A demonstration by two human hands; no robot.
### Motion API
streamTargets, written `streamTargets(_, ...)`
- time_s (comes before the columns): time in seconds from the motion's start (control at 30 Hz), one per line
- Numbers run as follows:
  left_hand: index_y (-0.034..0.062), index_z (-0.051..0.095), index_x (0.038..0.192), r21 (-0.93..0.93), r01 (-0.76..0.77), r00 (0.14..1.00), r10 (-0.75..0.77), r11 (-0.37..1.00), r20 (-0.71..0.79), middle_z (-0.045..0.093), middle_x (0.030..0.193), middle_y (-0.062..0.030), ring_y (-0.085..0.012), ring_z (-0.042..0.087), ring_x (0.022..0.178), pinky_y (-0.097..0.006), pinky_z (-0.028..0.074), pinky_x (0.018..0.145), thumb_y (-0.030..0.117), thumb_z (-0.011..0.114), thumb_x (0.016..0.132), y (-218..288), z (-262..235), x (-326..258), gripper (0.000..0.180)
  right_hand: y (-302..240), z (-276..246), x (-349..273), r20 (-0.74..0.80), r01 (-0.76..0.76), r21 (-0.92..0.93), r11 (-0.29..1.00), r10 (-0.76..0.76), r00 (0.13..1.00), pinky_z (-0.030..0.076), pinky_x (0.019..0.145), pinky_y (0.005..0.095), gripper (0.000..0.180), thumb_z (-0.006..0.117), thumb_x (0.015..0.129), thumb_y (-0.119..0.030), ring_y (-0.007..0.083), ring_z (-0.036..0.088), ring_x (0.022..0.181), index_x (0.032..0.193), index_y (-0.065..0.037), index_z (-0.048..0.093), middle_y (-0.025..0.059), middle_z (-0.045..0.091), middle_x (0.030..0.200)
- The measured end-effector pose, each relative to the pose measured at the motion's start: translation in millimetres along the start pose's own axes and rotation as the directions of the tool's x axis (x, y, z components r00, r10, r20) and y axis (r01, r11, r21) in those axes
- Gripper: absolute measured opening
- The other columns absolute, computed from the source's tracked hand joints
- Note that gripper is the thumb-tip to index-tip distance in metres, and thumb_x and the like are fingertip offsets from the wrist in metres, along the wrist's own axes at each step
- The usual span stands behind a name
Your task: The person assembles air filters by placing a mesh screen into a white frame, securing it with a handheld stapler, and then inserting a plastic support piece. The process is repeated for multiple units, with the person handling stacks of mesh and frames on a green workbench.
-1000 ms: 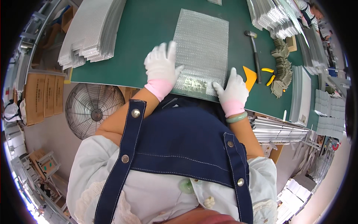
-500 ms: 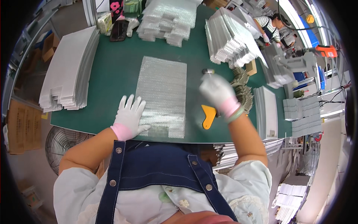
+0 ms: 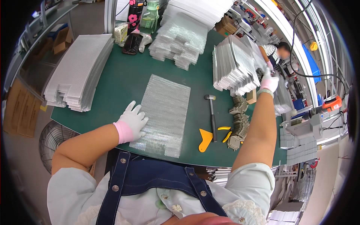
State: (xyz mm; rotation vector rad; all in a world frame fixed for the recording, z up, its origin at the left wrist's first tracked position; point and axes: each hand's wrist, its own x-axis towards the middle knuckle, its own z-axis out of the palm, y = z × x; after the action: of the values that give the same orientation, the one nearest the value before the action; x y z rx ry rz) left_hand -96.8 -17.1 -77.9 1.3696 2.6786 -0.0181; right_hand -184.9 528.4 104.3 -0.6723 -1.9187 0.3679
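Observation:
A silvery perforated metal sheet (image 3: 167, 110) lies flat on the green table (image 3: 123, 80) in front of me. My left hand (image 3: 132, 122), in a white glove, rests flat on the sheet's near left edge with fingers spread. My right hand (image 3: 269, 82), also gloved, is stretched far to the right, between a tall stack of folded metal sheets (image 3: 233, 67) and another pile of sheets (image 3: 282, 98) at the table's right edge. Its fingers touch that pile; whether they grip anything is hidden.
A hammer (image 3: 212, 114), a yellow scraper (image 3: 204, 139), yellow clips (image 3: 224, 128) and grey metal parts (image 3: 239, 125) lie right of the sheet. More sheet stacks stand at left (image 3: 77, 73) and back (image 3: 180, 41). Bottles (image 3: 134, 13) stand behind. A co-worker (image 3: 282, 50) stands at the far right. A fan (image 3: 50, 144) sits below.
My right hand left the sheet's near edge and reached up and far right to the sheet stacks. My left hand stayed on the sheet. My view tilted up over the table.

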Motion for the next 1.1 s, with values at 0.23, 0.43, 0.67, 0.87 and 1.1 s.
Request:
streamTargets(0.23,0.0047,0.063,0.123,0.108,-0.023,0.997,0.015,0.994,0.074,0.061,0.120,-0.0153,-0.0384,0.040,0.135,-0.057,0.015,0.120,0.048,0.066,0.082,4,-11,11,0.060,-27,-50,-18,-0.085,0.077,0.055,0.995,-0.072,0.994,0.050,0.091,0.0379,0.056,0.065,0.090,-0.044,0.0305,0.067,0.104,0.123,0.002,0.061,0.0195,0.069,0.111)
streamTargets(0.43,0.0015,0.055,0.132,-0.399,0.019,0.981,-0.093,0.917,-0.168,0.060,0.124,-0.0194,-0.0396,0.044,0.131,-0.050,0.025,0.116,0.054,0.068,0.079,16,-54,27,0.076,-83,-79,-156,0.196,0.029,0.714,0.699,-0.239,0.951,0.051,0.091,0.0313,0.033,0.058,0.096,-0.011,0.0184,0.064,0.099,0.124,0.006,0.055,0.0144,0.065,0.114)
streamTargets(0.67,-0.0030,0.037,0.146,-0.808,-0.476,0.858,-0.385,-0.348,-0.339,0.059,0.128,-0.0113,-0.0170,0.056,0.117,-0.031,0.045,0.102,0.009,0.056,0.098,101,-80,1,0.053,-122,-136,-314,0.045,0.554,0.729,0.402,-0.836,0.547,0.049,0.097,0.0459,0.069,0.078,0.073,-0.033,0.0372,0.063,0.110,0.129,0.001,0.054,0.0212,0.062,0.124)
streamTargets(0.87,-0.0037,0.047,0.139,-0.983,-0.012,1.000,0.021,-0.185,-0.016,0.068,0.110,-0.0103,-0.0157,0.064,0.101,-0.030,0.052,0.091,0.014,0.063,0.092,51,-78,-53,0.052,-114,-182,-294,0.572,-0.171,0.569,0.805,-0.237,0.786,0.047,0.095,0.0337,0.053,0.060,0.097,-0.013,0.0206,0.061,0.102,0.141,0.008,0.039,0.0167,0.062,0.116)
streamTargets(1.1,-0.0097,0.051,0.127,-0.953,0.109,0.751,-0.652,0.282,-0.107,0.066,0.093,-0.0089,-0.0137,0.065,0.080,-0.028,0.054,0.071,0.023,0.077,0.084,56,-6,-54,0.059,-82,-169,-392,0.780,-0.412,0.326,0.851,0.004,0.626,0.050,0.069,0.0246,0.062,0.074,0.088,-0.019,0.0102,0.060,0.078,0.136,0.006,0.045,0.0082,0.066,0.096)
